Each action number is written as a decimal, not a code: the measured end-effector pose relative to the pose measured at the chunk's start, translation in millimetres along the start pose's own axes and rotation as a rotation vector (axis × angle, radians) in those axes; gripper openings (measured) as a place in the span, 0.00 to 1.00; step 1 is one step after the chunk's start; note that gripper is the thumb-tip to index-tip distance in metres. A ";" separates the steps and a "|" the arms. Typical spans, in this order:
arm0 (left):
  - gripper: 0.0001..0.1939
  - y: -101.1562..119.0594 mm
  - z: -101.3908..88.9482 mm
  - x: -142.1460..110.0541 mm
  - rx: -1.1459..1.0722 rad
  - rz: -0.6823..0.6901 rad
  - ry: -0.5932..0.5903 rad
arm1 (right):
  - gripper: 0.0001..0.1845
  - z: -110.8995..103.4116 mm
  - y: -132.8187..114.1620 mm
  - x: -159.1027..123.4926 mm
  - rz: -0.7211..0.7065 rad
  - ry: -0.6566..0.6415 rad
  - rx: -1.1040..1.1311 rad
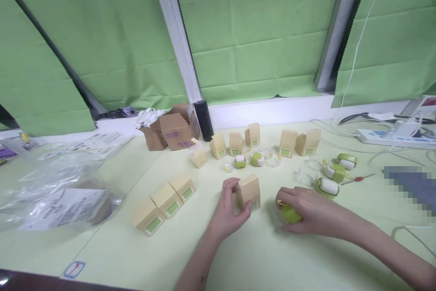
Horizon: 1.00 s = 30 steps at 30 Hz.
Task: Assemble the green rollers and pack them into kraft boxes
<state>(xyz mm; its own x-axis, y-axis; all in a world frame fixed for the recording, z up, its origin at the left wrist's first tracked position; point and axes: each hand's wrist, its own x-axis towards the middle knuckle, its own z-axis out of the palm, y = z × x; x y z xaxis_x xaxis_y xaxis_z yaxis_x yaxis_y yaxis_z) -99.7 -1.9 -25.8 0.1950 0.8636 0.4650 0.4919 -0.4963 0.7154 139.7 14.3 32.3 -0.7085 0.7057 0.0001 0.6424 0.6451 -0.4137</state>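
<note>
My left hand (229, 209) grips a small tan carton (249, 191) with a green label, thumb and fingers on its two sides. To its right, my right hand (301, 211) has its fingers wrapped round a small green case (290, 213) with a yellow loop. The case is partly hidden by the hand. Beyond the hands lie green-and-white cases (258, 159) and clear plastic covers (273, 158). More green-and-white cases (328, 186) lie right of my right hand, near a red-handled tool (359, 179).
Three tan cartons (166, 199) stand in a row at left; several more (289, 142) stand at the back. Behind them are an opened cardboard box (175, 130) and a black cylinder (203, 120). A plastic bag (64, 191) lies far left, a power strip (391, 138) far right.
</note>
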 end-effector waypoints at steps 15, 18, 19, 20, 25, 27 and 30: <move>0.21 -2.8 8.1 -1.9 -0.295 -0.148 -0.029 | 0.19 16.9 30.8 -29.2 -0.027 0.095 0.396; 0.21 -1.4 8.1 -2.1 -0.291 -0.152 -0.032 | 0.21 17.1 30.5 -31.6 -0.014 0.065 0.344; 0.21 -1.1 8.0 -2.2 -0.290 -0.154 -0.033 | 0.23 16.6 30.3 -32.5 -0.011 0.054 0.328; 0.21 -1.1 7.8 -2.3 -0.289 -0.155 -0.036 | 0.24 16.2 30.0 -33.5 -0.009 0.044 0.315; 0.21 -1.9 7.1 -3.5 -0.277 -0.177 -0.056 | 0.22 14.2 28.6 -36.1 -0.003 0.053 0.297; 0.21 -1.3 6.7 -4.0 -0.276 -0.184 -0.074 | 0.22 12.7 28.0 -34.3 0.012 0.048 0.333; 0.21 0.5 6.1 -4.4 -0.279 -0.193 -0.101 | 0.22 8.8 25.2 -30.5 0.043 0.026 0.383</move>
<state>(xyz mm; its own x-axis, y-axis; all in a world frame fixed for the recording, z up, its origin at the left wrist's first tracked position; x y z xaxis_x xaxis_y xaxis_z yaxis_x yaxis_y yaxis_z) -95.2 -5.5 -30.6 0.2106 0.9413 0.2639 0.2796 -0.3166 0.9064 175.0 6.5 13.9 -0.6725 0.7401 -0.0040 0.5125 0.4617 -0.7240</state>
